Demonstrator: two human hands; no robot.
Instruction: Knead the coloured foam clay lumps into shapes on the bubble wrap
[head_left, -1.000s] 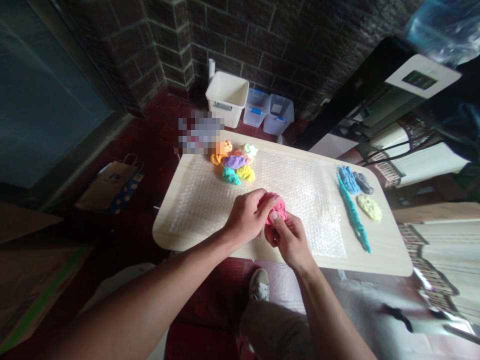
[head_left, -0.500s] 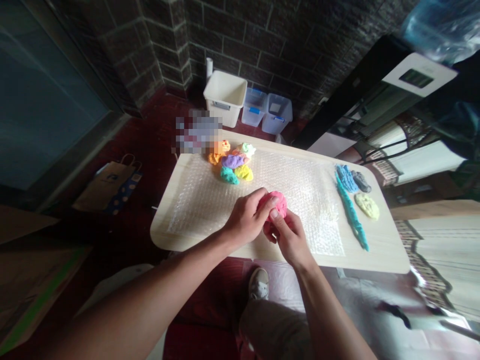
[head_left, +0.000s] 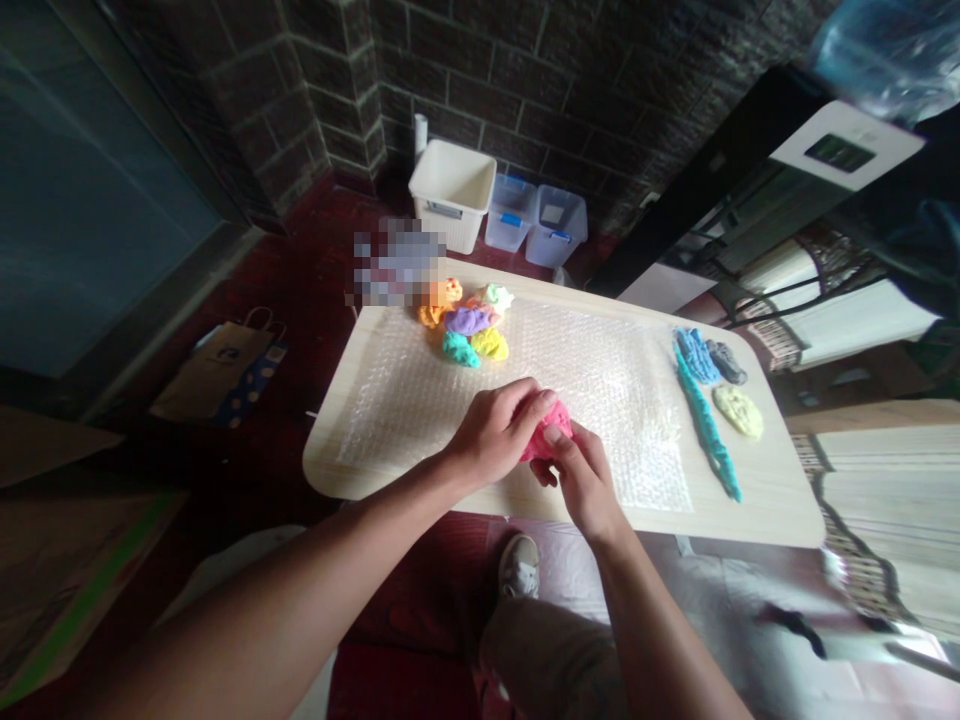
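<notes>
A pinkish-red lump of modelling clay [head_left: 552,432] is gripped between both hands above the near part of the table. My left hand [head_left: 499,428] is closed round its left side, thumb over the top. From the right, my right hand [head_left: 583,470] grips it with the thumb pressed on its face; some fingers are hidden beneath. Beyond the hands, several lumps lie together on bubble wrap [head_left: 405,400], among them purple clay [head_left: 466,320], yellow clay [head_left: 490,345], teal clay [head_left: 460,349] and orange clay [head_left: 433,315].
On the table's [head_left: 780,500] right side lie a long turquoise clay roll [head_left: 706,425], blue clay [head_left: 697,355], grey clay [head_left: 726,362] and pale yellow clay [head_left: 738,411]. A white bin [head_left: 450,215] and two clear boxes stand behind. A paper bag [head_left: 217,370] is on the floor at left.
Both hands still hold the pinkish-red clay. The fingers have shifted slightly on it, and the lump sits a little lower and looks turned. The view has moved very slightly.
</notes>
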